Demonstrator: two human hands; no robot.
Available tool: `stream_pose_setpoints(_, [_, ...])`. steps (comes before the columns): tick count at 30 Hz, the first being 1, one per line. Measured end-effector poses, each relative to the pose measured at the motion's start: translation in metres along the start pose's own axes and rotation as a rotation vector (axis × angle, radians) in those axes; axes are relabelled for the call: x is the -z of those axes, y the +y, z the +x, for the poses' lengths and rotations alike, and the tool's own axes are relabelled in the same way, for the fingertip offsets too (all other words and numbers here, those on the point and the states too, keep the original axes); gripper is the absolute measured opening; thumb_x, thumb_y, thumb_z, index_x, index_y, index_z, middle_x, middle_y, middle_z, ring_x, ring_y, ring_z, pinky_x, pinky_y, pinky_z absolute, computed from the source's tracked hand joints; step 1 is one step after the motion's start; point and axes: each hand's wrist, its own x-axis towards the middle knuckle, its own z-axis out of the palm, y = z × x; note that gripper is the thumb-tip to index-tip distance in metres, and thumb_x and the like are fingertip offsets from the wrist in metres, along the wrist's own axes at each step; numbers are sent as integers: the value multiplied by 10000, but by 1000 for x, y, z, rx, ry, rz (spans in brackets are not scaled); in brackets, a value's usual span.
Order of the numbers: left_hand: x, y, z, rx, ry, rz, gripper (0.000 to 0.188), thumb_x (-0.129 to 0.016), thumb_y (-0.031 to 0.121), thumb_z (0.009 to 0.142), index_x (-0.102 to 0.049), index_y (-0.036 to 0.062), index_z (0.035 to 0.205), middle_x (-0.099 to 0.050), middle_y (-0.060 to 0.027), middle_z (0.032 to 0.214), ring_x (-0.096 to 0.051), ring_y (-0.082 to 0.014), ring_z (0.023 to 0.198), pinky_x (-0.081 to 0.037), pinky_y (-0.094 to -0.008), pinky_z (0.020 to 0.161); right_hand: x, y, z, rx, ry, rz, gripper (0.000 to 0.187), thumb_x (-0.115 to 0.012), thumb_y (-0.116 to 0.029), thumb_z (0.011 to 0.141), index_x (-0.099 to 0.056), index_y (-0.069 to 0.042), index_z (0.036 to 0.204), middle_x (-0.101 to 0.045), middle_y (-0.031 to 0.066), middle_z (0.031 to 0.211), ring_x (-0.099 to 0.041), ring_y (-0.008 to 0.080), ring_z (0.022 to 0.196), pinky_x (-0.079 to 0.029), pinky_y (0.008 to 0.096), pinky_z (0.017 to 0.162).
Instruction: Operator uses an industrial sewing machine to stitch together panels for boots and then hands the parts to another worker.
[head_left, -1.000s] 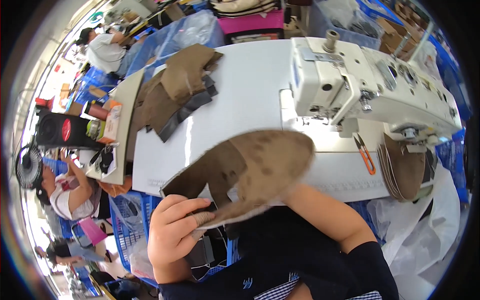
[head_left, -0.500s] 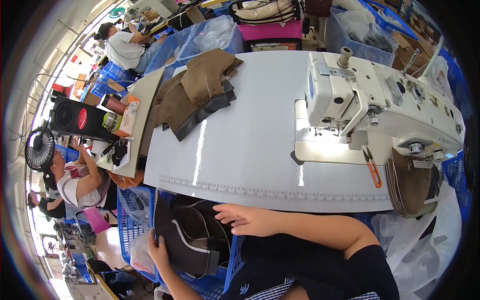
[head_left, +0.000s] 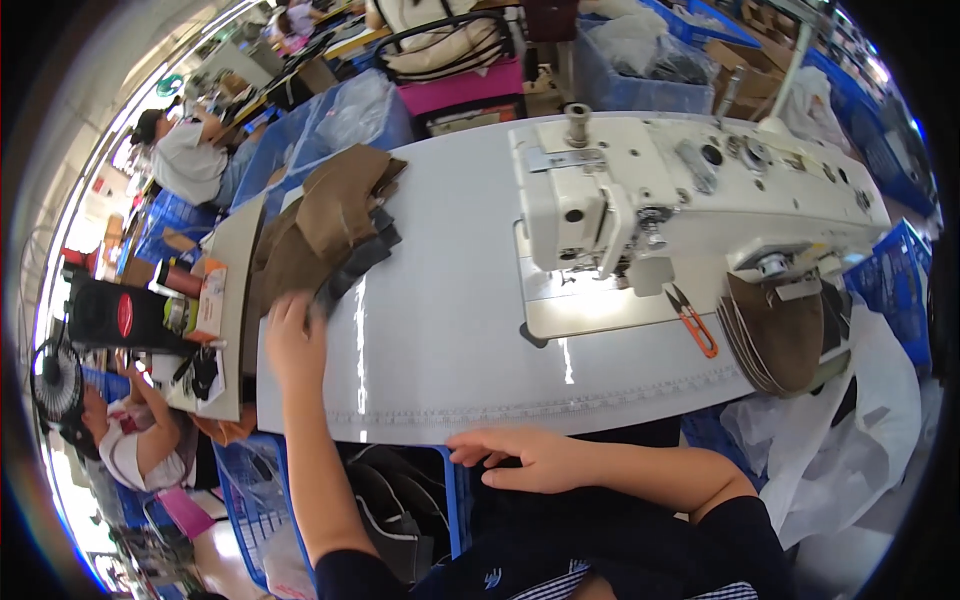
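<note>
The sewing machine [head_left: 740, 205] is on the right part of the white table [head_left: 450, 230]. To the left of this machine, well apart from it, lies the pile of brown pieces [head_left: 325, 215], with dark grey pieces [head_left: 357, 265] under its right side. Your left hand [head_left: 297, 335] is at the near end of this pile; its fingers are blurred, so I cannot tell whether they grip anything. Your right hand [head_left: 515, 458] is on the near side of the machine, at the table's edge, with its fingers a little apart and nothing between them.

Between the machine and your right forearm lie the orange-handled snips [head_left: 695, 325]. Just to their right, a stack of brown pieces [head_left: 785, 335] stands close before the machine's right part, and white plastic sheeting [head_left: 850, 420] hangs nearer to you. Toward you and left from the machine, a blue basket [head_left: 456, 500] holds dark pieces [head_left: 385, 500].
</note>
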Motion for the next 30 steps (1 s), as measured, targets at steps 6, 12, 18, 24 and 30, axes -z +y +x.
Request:
stream_pose_setpoints(6, [-133,-50,144,-125,-114,307,468,-603,244,849,-556,16,1255,-556,-196,1297,-466,-352,1262,-406,-409,1040,1,-29,-57,-4,155,-291,441,-531,-107,927,-472,-65,1362,-584,103,1276,-561,211,1175,-446,341,990])
stream_pose_setpoints(12, [-177,-27,186,143,-446,345,359,-584,203,844,-594,-22,1123,-624,-243,1148,-600,-396,1089,-487,-473,910,24,-44,-170,-122,715,-370,347,-575,-168,935,-581,-67,1268,-640,89,1191,-600,230,1106,-466,350,955])
stream_pose_setpoints(18, [-167,-127,206,217,-238,60,440,-525,359,915,-653,-42,1042,-661,-257,984,-624,-397,915,-470,-427,817,79,-52,-244,-308,1454,-1466,253,-688,-197,775,-639,-52,976,-649,100,1070,-586,286,1061,-478,375,913])
stream_pose_setpoints(24, [-92,-165,179,456,39,-396,618,-530,453,946,-533,-53,1301,-576,-216,1292,-553,-296,1149,-376,-327,1014,96,-29,-263,-356,1355,-1693,153,-687,-145,761,-642,-53,876,-685,84,970,-658,266,892,-530,370,782])
stream_pose_setpoints(30, [29,-113,109,130,148,-29,408,-506,252,986,-574,-63,1238,-602,-245,1233,-566,-316,1128,-399,-341,999,73,-69,-237,223,1541,-1830,101,-651,-39,731,-621,-18,826,-692,119,903,-670,302,803,-532,372,691])
